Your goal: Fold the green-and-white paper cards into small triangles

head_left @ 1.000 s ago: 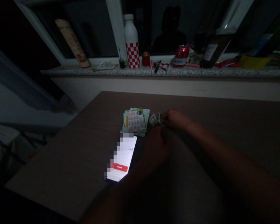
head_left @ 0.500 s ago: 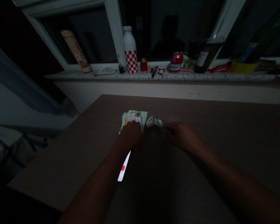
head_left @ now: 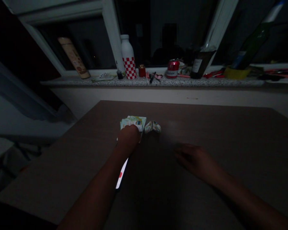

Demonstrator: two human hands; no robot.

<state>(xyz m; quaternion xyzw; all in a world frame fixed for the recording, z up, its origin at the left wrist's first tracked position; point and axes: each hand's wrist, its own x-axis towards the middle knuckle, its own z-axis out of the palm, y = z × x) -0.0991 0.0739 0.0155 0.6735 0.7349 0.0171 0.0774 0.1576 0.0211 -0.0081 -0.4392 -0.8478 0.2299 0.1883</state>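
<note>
My left hand [head_left: 129, 138] is curled closed at the near edge of a stack of printed paper sheets [head_left: 132, 122]; the fingertips are hidden behind the knuckles, and the top sheet looks bent up against them. Just right of the stack sits a small folded paper piece [head_left: 152, 127] with pointed, raised flaps. My right hand [head_left: 192, 157] hovers over the table to the right of it, thumb and fingers apart, nothing visible between them. A phone [head_left: 122, 174] with a bright lit screen lies partly hidden beside my left forearm.
Along the granite windowsill [head_left: 105, 83] stand a checked white bottle [head_left: 129, 64], a small red jar [head_left: 142, 71], a red can [head_left: 172, 68], a dark bottle [head_left: 196, 66], a beige flask [head_left: 74, 59] and a green bottle [head_left: 252, 41]. The brown table [head_left: 218, 124] is dimly lit.
My right hand has drawn back from beside the folded paper, toward me and to the right. My left hand stays at the stack, where the top sheet looks more bent.
</note>
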